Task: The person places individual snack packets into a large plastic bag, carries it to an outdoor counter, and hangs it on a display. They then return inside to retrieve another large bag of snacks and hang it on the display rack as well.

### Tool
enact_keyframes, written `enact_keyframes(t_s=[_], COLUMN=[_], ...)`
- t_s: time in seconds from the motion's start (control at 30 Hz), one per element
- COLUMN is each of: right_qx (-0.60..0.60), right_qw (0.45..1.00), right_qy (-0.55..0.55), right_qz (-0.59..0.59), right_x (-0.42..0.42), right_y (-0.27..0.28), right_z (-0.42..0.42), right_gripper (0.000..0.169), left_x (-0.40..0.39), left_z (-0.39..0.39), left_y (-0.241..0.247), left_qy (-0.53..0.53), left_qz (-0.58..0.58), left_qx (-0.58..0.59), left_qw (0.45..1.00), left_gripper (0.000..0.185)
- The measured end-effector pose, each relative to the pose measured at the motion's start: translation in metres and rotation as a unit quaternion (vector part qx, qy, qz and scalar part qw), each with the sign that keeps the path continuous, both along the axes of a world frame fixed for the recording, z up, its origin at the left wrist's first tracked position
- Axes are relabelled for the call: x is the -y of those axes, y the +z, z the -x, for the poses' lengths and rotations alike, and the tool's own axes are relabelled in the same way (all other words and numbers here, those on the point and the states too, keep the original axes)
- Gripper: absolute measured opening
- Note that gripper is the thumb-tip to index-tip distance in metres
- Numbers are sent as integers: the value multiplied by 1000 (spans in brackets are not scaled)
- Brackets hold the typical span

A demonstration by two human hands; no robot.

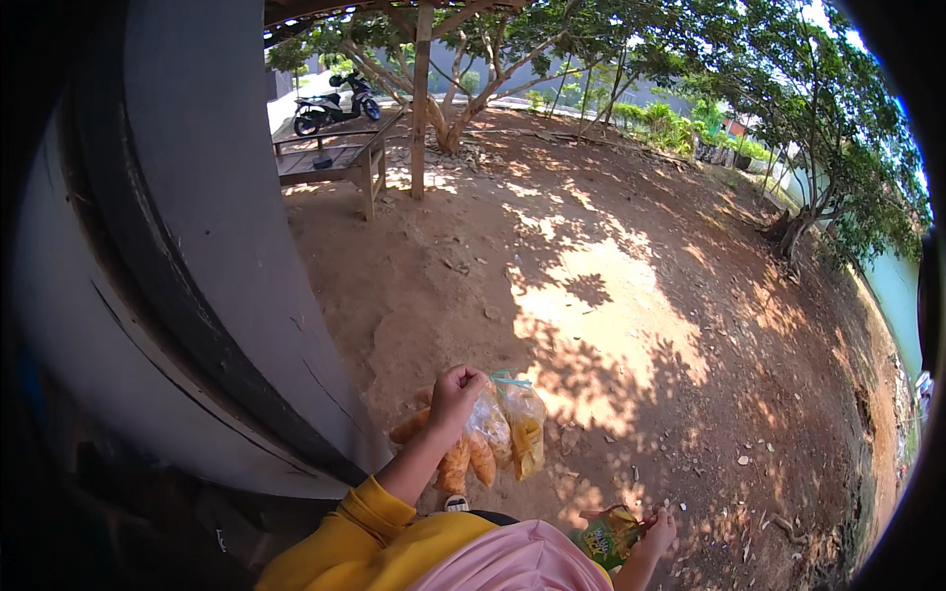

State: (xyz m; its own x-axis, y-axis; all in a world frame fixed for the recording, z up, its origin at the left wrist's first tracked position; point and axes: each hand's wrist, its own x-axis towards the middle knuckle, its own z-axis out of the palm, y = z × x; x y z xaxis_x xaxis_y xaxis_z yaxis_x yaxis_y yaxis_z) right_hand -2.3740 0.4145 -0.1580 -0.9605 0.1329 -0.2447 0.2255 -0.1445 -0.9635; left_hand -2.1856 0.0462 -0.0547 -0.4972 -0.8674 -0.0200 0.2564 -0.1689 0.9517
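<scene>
My left hand (452, 399) is closed around the gathered tops of several clear plastic bags of orange and yellow snacks (484, 458), which hang below it. A pale green tie closes the neck of the rightmost bag (526, 436). Lower right, my right hand (657, 530) grips the edge of a green and yellow printed snack packet (606, 538), held beside my body. The packet bears writing; whether it is sealed cannot be told. A yellow sleeve covers my left forearm near the elbow.
A grey-white wall (222, 221) curves along the left. Beyond it stand a wooden bench (325, 164), a wooden post (420, 111) and a parked motorcycle (336, 107). Stony bare soil (458, 295) stretches ahead, with trees (805, 214) behind and at the right. A sandal (456, 504) shows below the bags.
</scene>
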Motion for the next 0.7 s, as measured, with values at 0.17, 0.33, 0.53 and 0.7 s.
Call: enact_keyframes(t_s=[0.17, 0.33, 0.53, 0.7], right_qx=[-66, -58, -63, -13], right_qw=[993, 983, 961, 949], right_qy=[87, 173, 268, 313], right_qz=[38, 36, 10, 45], right_x=[112, 212, 347, 489], right_y=[9, 18, -11, -27], right_z=[54, 104, 194, 229], right_gripper=[14, 11, 13, 12], left_x=[64, 127, 217, 276], left_z=[20, 29, 19, 0], left_y=[-2, -8, -35, -30], left_qy=[53, 180, 313, 438], left_qz=[0, -3, 16, -3], left_qx=[-14, -12, 23, 115], left_qw=[999, 984, 949, 892], left_gripper=[7, 9, 8, 7])
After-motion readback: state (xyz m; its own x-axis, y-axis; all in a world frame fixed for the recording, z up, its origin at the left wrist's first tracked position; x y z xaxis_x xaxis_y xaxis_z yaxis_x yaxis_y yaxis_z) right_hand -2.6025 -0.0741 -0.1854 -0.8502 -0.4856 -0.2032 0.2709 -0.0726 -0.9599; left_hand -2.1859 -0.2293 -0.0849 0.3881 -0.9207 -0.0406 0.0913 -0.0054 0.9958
